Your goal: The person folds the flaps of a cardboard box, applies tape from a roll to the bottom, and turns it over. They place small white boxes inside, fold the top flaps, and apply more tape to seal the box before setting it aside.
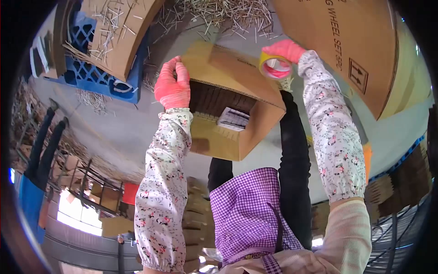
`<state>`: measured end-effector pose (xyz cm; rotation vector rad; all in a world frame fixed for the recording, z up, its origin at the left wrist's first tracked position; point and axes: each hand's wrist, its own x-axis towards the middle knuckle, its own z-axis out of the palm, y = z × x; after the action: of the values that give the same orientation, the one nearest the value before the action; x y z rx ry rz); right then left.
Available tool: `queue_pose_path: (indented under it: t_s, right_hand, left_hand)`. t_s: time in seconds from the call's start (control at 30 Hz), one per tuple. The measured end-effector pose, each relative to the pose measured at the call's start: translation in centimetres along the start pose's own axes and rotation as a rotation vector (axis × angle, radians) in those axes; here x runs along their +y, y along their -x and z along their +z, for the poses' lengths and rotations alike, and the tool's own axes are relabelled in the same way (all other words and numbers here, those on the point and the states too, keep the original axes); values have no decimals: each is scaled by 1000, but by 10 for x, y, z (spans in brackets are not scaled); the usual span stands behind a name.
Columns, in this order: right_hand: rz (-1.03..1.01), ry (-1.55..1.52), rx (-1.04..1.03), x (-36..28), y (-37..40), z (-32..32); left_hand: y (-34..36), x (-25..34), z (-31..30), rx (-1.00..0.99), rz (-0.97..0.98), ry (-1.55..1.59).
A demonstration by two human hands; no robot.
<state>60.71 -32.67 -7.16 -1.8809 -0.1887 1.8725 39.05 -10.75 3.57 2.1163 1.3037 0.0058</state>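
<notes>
Purple-checked apron [246,205], tape roll [263,65] in right hand [288,48]

An open box [255,86] stands on the floor [118,137] before the person's legs [295,173], with a small stack [233,119] inside. The left hand [172,84] is at the box's left edge; the right hand [285,51], holding a tape roll [276,66], is off its far right side. Farther right stands a large box [333,41]. Beyond the open box, straw [228,13] lies on the floor. To the far left is a pallet [93,82] with cardboard [130,50] on it and scraps [112,25] on top; another person [36,164] stands nearer, along the floor's left side.
</notes>
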Motion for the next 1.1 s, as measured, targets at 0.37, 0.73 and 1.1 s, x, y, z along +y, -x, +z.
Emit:
queue_pose_path:
  t_s: [0.37,0.73,1.1]
  right_hand:
    - [-59,-125,311,120,82,0]
    - [115,-403,41,177,56,60]
    - [140,-428,204,170,32,187]
  left_hand:
    - [-10,-53,0,-34,38,69]
    - [-21,-60,-3,-82,133,357]
    - [-36,-50,-26,-299,565,-521]
